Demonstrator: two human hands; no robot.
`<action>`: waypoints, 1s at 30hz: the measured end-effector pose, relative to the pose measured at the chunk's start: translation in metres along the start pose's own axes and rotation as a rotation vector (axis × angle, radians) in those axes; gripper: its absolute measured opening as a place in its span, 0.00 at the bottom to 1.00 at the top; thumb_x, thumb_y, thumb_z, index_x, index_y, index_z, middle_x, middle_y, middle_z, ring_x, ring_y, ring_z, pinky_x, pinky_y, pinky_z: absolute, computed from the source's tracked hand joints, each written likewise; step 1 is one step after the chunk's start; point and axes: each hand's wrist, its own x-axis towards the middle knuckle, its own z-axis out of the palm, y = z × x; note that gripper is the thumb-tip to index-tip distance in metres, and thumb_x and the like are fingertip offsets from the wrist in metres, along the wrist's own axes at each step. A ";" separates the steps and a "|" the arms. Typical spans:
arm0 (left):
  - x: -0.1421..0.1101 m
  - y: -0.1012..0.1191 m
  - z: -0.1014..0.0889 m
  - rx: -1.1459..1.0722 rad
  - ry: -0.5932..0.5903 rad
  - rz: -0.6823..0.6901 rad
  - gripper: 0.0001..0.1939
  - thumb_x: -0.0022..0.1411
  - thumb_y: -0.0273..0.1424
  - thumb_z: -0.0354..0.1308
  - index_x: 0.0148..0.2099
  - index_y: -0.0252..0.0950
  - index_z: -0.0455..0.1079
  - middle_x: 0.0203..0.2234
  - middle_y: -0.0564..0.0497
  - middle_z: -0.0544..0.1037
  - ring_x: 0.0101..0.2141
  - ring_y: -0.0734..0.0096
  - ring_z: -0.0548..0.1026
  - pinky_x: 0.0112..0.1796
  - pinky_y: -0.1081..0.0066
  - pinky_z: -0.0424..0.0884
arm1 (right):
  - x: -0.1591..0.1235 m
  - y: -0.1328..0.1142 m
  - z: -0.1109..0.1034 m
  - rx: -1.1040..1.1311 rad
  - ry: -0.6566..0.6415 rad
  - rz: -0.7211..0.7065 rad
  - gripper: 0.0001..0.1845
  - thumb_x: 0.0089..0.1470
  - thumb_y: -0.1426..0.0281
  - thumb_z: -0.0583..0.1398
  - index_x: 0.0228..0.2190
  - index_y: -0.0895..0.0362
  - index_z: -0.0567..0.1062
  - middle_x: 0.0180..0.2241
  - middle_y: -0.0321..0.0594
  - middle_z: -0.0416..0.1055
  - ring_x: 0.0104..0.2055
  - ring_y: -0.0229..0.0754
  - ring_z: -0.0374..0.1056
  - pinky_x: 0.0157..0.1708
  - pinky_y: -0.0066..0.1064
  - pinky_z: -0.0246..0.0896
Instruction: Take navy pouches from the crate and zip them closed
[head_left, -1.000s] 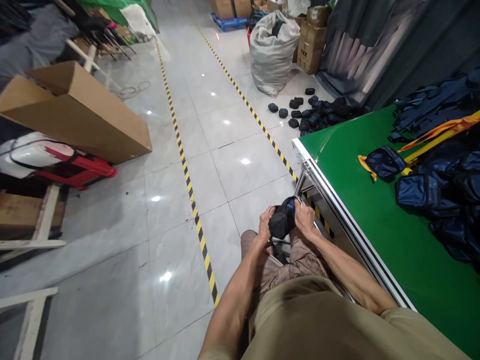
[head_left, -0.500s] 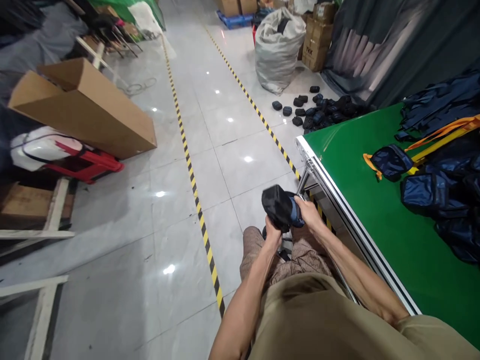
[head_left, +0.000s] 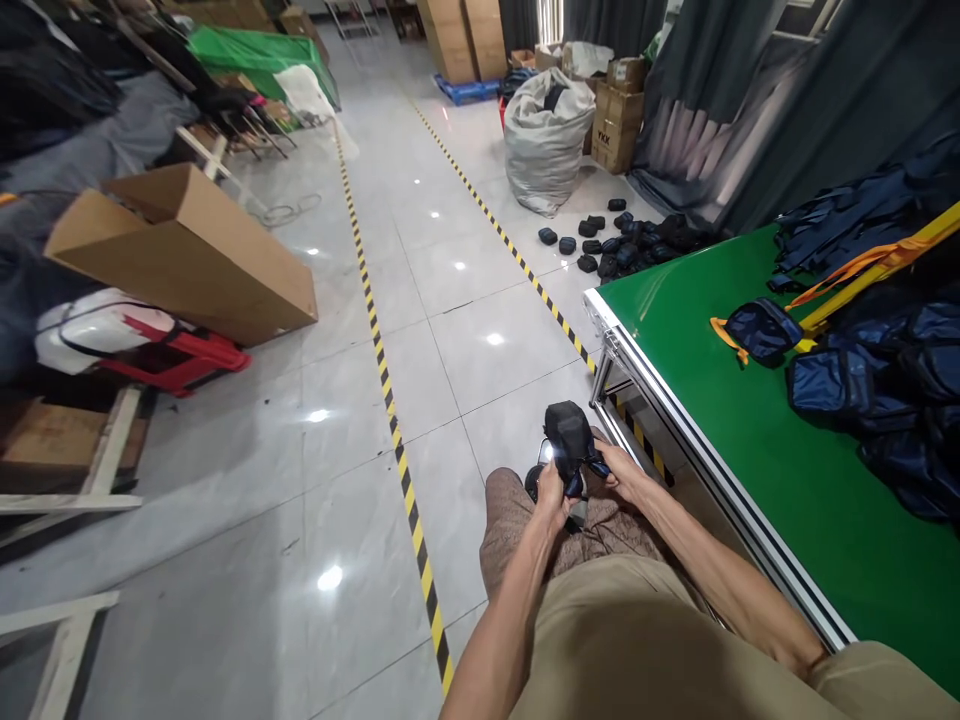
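Observation:
I sit beside a green table [head_left: 697, 330] with a small dark blue-black fabric pouch [head_left: 570, 440] held over my knees. My left hand [head_left: 552, 497] grips the pouch from below on its left side, fingers curled round it. On the right side my right hand [head_left: 619, 468] pinches its edge. The pouch stands upright between both hands, just left of the table's metal corner leg [head_left: 600, 375].
Dark blue bags [head_left: 885, 370] and orange straps [head_left: 862, 265] are heaped on the table's right. Several dark pouches [head_left: 622, 235] lie on the tiled floor near a big grey sack [head_left: 544, 130]. A long cardboard box [head_left: 195, 250] and wooden frames stand at the left. A yellow-black floor stripe [head_left: 390, 400] runs past my knee.
The pouch has come down from its raised position and turned upright nearer my knees. Both hands kept hold of it. The camera has tilted up a little.

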 end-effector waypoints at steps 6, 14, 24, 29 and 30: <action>-0.005 -0.001 -0.004 0.089 0.099 -0.019 0.23 0.60 0.53 0.71 0.31 0.45 0.65 0.18 0.58 0.68 0.19 0.75 0.64 0.24 0.69 0.55 | -0.004 -0.013 -0.004 0.106 0.076 -0.033 0.23 0.70 0.55 0.62 0.27 0.52 0.65 0.15 0.25 0.56 0.14 0.31 0.50 0.12 0.21 0.40; 0.003 0.001 0.007 0.133 0.128 0.007 0.28 0.56 0.59 0.72 0.28 0.46 0.64 0.15 0.58 0.67 0.16 0.74 0.62 0.22 0.69 0.56 | -0.028 -0.008 0.004 0.102 0.067 -0.001 0.17 0.70 0.62 0.60 0.28 0.52 0.65 0.15 0.24 0.55 0.13 0.31 0.50 0.13 0.20 0.39; -0.042 0.117 -0.016 -0.056 0.132 0.360 0.30 0.63 0.60 0.69 0.50 0.39 0.79 0.38 0.49 0.83 0.41 0.66 0.81 0.42 0.69 0.76 | -0.052 -0.079 -0.005 -0.313 0.010 -0.668 0.32 0.67 0.46 0.60 0.19 0.52 0.64 0.19 0.31 0.58 0.27 0.39 0.55 0.28 0.30 0.48; -0.092 0.158 -0.012 0.309 0.012 0.547 0.24 0.59 0.42 0.79 0.56 0.42 0.83 0.49 0.45 0.85 0.51 0.59 0.81 0.51 0.67 0.75 | -0.080 -0.094 -0.006 -0.590 -0.111 -0.913 0.13 0.65 0.54 0.69 0.46 0.47 0.87 0.29 0.37 0.78 0.36 0.48 0.71 0.39 0.30 0.58; -0.097 0.152 -0.009 0.418 -0.014 0.536 0.23 0.58 0.39 0.79 0.55 0.42 0.84 0.50 0.45 0.85 0.51 0.58 0.81 0.52 0.66 0.74 | -0.083 -0.092 -0.007 -0.610 -0.156 -0.938 0.14 0.66 0.54 0.69 0.49 0.45 0.87 0.33 0.39 0.81 0.39 0.49 0.73 0.41 0.31 0.60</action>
